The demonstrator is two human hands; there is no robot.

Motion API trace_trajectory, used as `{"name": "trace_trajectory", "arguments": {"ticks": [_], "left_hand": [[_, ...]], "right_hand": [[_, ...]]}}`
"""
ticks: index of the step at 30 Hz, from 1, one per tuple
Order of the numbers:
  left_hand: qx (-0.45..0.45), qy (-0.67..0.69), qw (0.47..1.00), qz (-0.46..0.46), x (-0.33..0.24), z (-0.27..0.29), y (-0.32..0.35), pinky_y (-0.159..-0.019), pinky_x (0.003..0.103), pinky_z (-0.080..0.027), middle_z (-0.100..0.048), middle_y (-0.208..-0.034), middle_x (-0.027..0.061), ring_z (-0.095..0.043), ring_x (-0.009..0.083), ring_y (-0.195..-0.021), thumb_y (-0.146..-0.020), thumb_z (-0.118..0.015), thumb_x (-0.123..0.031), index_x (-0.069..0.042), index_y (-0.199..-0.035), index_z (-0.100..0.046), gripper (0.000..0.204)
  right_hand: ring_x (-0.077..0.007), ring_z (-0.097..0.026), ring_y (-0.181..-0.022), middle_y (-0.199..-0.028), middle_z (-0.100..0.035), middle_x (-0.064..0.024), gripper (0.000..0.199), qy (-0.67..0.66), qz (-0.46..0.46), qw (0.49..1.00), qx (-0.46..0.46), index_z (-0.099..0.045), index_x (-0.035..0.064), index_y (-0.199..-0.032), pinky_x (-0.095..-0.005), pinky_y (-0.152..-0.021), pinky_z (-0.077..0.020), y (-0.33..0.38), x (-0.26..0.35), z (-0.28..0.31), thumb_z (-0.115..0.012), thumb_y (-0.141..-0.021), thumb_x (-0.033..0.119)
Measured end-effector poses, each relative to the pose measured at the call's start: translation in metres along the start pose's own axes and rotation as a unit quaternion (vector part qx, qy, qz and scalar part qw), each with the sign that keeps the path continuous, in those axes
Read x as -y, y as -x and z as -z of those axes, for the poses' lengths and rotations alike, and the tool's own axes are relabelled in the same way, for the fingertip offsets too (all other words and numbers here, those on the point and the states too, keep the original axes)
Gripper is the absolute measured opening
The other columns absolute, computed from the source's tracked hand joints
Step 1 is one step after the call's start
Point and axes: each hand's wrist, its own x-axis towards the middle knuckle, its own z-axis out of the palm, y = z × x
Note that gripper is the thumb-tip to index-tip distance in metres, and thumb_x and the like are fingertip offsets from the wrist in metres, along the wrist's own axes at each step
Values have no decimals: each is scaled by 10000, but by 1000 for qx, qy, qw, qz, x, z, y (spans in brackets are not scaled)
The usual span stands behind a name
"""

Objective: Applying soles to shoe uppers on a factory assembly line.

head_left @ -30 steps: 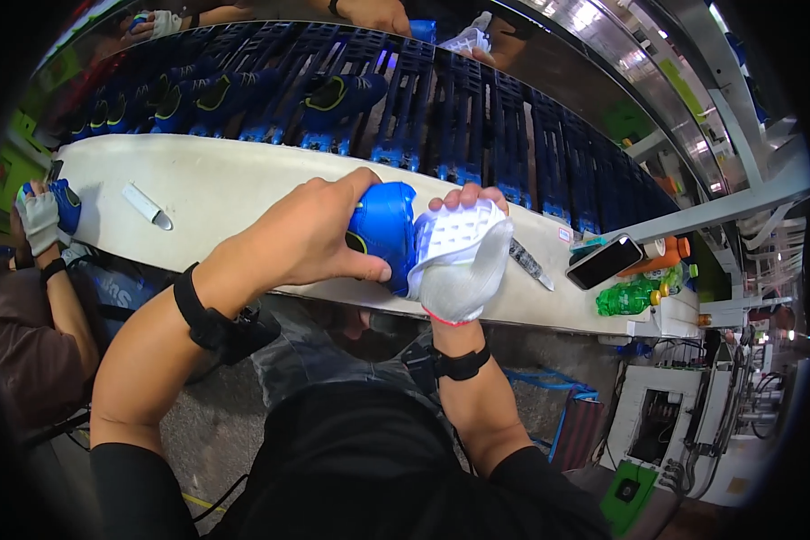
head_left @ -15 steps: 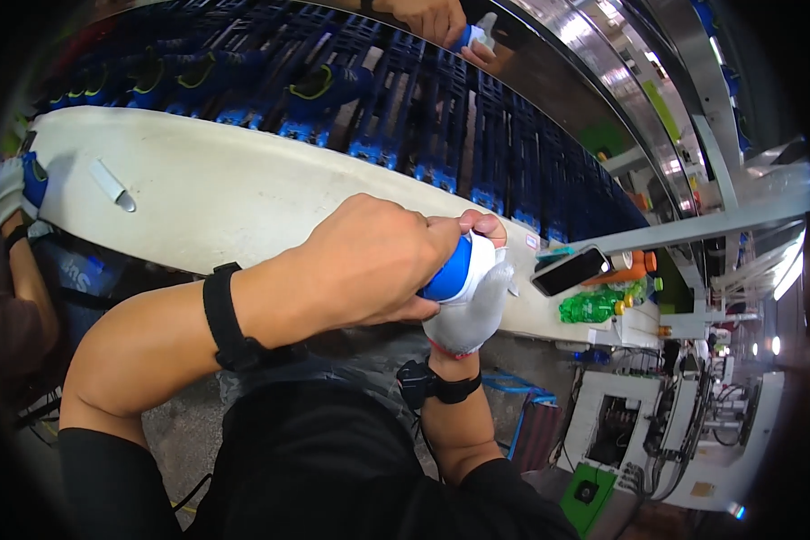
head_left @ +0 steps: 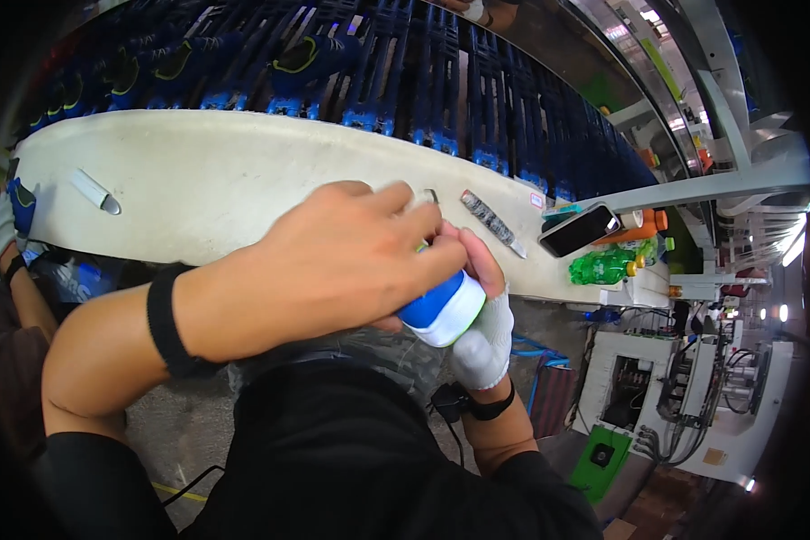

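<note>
Between my hands, over the near edge of the table, is a blue shoe (head_left: 448, 308) with a white sole or toe edge and thin green trim. My bare left hand (head_left: 355, 252) lies across it with curled, slightly blurred fingers, the thumb tip showing beneath. My right hand (head_left: 488, 328), in a white fingerless glove, grips the shoe's right side, fingertips near the left hand's. Much of the shoe is hidden by the left hand. Just beyond the hands a tape-wrapped knife (head_left: 493, 223) lies on the table (head_left: 207, 180).
A white-handled tool (head_left: 95, 191) lies at the table's left. To the right are a phone (head_left: 579, 230), a green bottle (head_left: 603, 267) and orange bottles. Behind runs a blue slatted conveyor (head_left: 396, 81) carrying dark blue shoes (head_left: 310, 61). A co-worker's gloved hand (head_left: 2, 223) holds a shoe far left.
The shoe has turned, showing more white edge and green trim. My left hand has shifted left and its fingers moved over the shoe. The tape-wrapped knife has come into view.
</note>
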Motion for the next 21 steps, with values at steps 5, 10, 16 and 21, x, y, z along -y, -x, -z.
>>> {"name": "trace_trajectory", "arguments": {"ticks": [5, 10, 16, 21], "left_hand": [[-4, 86, 985, 149, -35, 23, 28, -1034, 466, -581, -566, -1492, 197, -625, 414, -1289, -664, -1001, -273, -68, -1439, -611, 892], [-25, 89, 975, 203, -50, 16, 52, -1152, 522, -528, -515, -1591, 246, -567, 501, -1414, -661, -1015, -311, -8, -1449, -596, 942], [-34, 93, 957, 274, -23, -7, 79, -1127, 515, -551, -553, -1555, 224, -608, 445, -1400, -653, -1029, -307, -39, -1489, -601, 977], [-123, 43, 969, 209, -12, -27, 99, -999, 453, -611, -668, -1419, 193, -715, 382, -1219, -697, -1027, -319, -35, -1365, -685, 802]], "right_hand": [[-338, -703, -1263, -1376, -720, -182, 744, 216, 150, 960, -96, -621, 63, -1434, -442, -1078, -570, 26, -94, 11, -981, -791, 165], [-312, -706, -1052, -1111, -736, -77, 497, 201, 270, 940, -57, -638, 127, -1119, -441, -966, -580, 6, -91, -16, -995, -781, 199], [-260, -582, -842, -883, -628, 21, 462, 212, 282, 935, 32, -524, 203, -839, -438, -798, -504, -18, -81, -40, -949, -686, 105], [-268, -605, -841, -845, -626, 13, 418, 173, 308, 933, 63, -544, 185, -806, -441, -800, -506, -21, -86, -48, -944, -722, 98]]}}
